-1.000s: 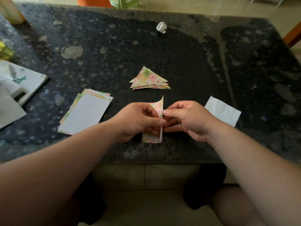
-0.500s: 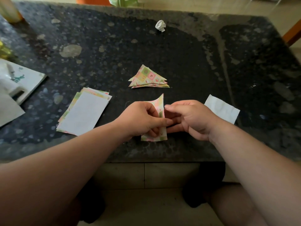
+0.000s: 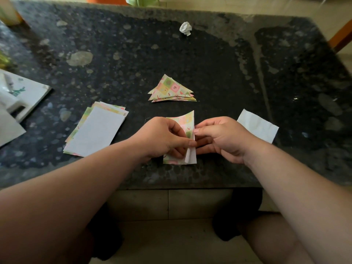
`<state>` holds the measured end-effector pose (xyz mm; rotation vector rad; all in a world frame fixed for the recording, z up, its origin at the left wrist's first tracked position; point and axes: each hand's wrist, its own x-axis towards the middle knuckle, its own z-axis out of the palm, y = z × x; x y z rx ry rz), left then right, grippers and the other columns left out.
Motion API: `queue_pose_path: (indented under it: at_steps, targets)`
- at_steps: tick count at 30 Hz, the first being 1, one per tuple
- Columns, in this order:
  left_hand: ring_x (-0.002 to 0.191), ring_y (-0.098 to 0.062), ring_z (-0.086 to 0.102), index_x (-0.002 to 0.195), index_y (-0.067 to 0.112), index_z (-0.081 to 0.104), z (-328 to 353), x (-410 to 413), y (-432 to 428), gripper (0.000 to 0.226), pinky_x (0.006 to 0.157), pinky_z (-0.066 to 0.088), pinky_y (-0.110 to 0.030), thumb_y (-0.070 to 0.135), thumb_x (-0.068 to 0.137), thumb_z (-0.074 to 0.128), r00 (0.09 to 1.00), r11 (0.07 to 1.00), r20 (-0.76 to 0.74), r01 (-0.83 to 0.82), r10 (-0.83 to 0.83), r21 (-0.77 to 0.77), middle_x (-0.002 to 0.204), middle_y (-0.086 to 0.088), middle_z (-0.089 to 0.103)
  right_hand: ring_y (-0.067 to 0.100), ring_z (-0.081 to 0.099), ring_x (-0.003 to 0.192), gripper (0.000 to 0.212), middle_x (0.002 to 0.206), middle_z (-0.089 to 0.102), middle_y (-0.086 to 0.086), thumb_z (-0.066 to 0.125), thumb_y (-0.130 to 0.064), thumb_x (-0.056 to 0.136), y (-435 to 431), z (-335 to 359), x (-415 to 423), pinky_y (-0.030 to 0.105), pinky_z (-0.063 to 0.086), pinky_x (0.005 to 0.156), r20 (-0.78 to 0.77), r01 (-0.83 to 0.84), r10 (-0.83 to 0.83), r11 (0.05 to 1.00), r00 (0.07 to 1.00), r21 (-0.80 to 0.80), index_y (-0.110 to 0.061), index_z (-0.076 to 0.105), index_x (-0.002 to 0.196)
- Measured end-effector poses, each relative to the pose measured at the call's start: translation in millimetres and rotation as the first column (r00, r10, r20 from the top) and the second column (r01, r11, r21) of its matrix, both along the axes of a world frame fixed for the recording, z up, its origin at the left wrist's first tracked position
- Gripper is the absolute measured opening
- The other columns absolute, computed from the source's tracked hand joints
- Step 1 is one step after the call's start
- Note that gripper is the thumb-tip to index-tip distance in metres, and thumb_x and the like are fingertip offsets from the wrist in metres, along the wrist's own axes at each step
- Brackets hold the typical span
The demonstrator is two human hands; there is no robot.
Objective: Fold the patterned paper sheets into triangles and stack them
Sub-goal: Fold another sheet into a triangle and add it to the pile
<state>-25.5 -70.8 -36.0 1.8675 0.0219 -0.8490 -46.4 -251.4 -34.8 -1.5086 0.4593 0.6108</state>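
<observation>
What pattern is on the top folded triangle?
The top triangle shows pastel pink, green, yellow squares; head view.

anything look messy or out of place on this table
A crumpled paper ball lies alone near the far edge of the table. One white sheet sits apart beside the right hand, away from the unfolded stack on the left. The triangle pile is slightly fanned, not squared.

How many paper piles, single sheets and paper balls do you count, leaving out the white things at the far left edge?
Piles: 2 (triangle pile, flat sheet pile)
Single sheets: 2 (patterned sheet in left hand and right hand, white sheet)
Paper ball: 1
Total: 5
</observation>
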Motion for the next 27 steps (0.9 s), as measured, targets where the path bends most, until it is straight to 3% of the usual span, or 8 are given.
queue_pose_path:
  at_steps: [4, 6, 9, 12, 15, 21, 24, 27]
  targets:
    - [0.069, -0.020, 0.076, 0.094, 0.007, 0.071, 0, 2, 1, 0.022, 0.067, 0.063, -0.033, 0.016, 0.080, 0.086, 0.999, 0.997, 0.037, 0.014, -0.017, 0.071, 0.079, -0.005, 0.078, 0.030, 0.078, 0.081, 0.008, 0.088, 0.077, 0.020, 0.067, -0.003, 0.096, 0, 1, 1, 0.042, 0.065, 0.071, 0.000, -0.005, 0.005, 0.998, 1.000, -0.068, -0.001, 0.070, 0.104]
    - [0.066, -0.015, 0.074, 0.094, 0.013, 0.069, -1, 3, 0, 0.018, 0.060, 0.058, -0.028, 0.015, 0.083, 0.083, 0.997, 0.992, 0.074, 0.017, -0.027, 0.127, 0.077, -0.001, 0.076, 0.026, 0.077, 0.071, 0.009, 0.083, 0.076, 0.017, 0.073, -0.011, 0.094, 1, 1, 1, 0.041, 0.065, 0.066, 0.042, -0.062, 0.080, 0.946, 0.996, -0.318, -0.008, 0.067, 0.100]
    - [0.065, -0.010, 0.067, 0.092, 0.021, 0.066, 1, 3, -4, 0.013, 0.054, 0.049, -0.022, 0.015, 0.086, 0.076, 0.984, 0.976, 0.173, -0.006, -0.032, 0.217, 0.077, 0.002, 0.071, 0.020, 0.065, 0.069, 0.028, 0.081, 0.066, 0.001, 0.080, -0.035, 0.086, 3, 4, 0, 0.032, 0.049, 0.056, 0.045, -0.162, 0.329, 0.574, 0.943, -0.802, -0.022, 0.056, 0.088]
    - [0.057, -0.002, 0.057, 0.089, 0.023, 0.064, 10, 6, -4, 0.012, 0.048, 0.041, -0.014, 0.014, 0.083, 0.070, 0.929, 0.965, 0.365, -0.030, -0.070, 0.261, 0.073, 0.008, 0.065, 0.019, 0.056, 0.075, 0.039, 0.079, 0.056, -0.006, 0.078, -0.049, 0.081, 13, 11, -7, 0.033, 0.037, 0.056, 0.053, -0.153, 0.458, 0.402, 0.887, -0.903, -0.026, 0.047, 0.079]
    - [0.058, 0.002, 0.055, 0.090, 0.026, 0.062, 29, 17, 2, 0.016, 0.054, 0.038, -0.014, 0.015, 0.079, 0.068, 0.858, 0.964, 0.502, -0.035, -0.107, 0.265, 0.070, 0.011, 0.064, 0.017, 0.053, 0.081, 0.040, 0.087, 0.057, -0.009, 0.073, -0.056, 0.086, 27, 9, -12, 0.032, 0.037, 0.061, 0.001, -0.239, 0.543, 0.372, 0.840, -0.897, -0.030, 0.043, 0.082]
    - [0.062, -0.003, 0.055, 0.092, 0.024, 0.064, 56, 28, 15, 0.017, 0.060, 0.047, -0.020, 0.013, 0.079, 0.066, 0.785, 0.961, 0.594, 0.007, -0.177, 0.277, 0.075, 0.008, 0.064, 0.020, 0.048, 0.139, 0.058, 0.155, 0.049, -0.009, 0.059, -0.058, 0.097, 31, 10, -8, 0.038, 0.045, 0.106, -0.144, -0.431, 0.625, 0.336, 0.767, -0.837, -0.048, 0.040, 0.150]
    - [0.066, -0.007, 0.056, 0.092, 0.024, 0.063, 53, 26, 18, 0.017, 0.063, 0.047, -0.022, 0.013, 0.080, 0.066, 0.772, 0.942, 0.587, 0.041, -0.242, 0.334, 0.076, 0.007, 0.063, 0.021, 0.044, 0.144, 0.060, 0.159, 0.044, -0.010, 0.054, -0.054, 0.101, 32, 12, -10, 0.037, 0.042, 0.111, -0.164, -0.454, 0.657, 0.298, 0.735, -0.840, -0.047, 0.032, 0.156]
    - [0.068, -0.006, 0.057, 0.094, 0.026, 0.062, 48, 24, 20, 0.020, 0.067, 0.049, -0.023, 0.012, 0.080, 0.067, 0.765, 0.936, 0.589, 0.052, -0.261, 0.348, 0.078, 0.008, 0.064, 0.018, 0.055, 0.130, 0.056, 0.146, 0.056, -0.008, 0.063, -0.042, 0.098, 28, 8, -7, 0.033, 0.047, 0.103, -0.053, -0.385, 0.593, 0.451, 0.804, -0.805, -0.044, 0.044, 0.151]
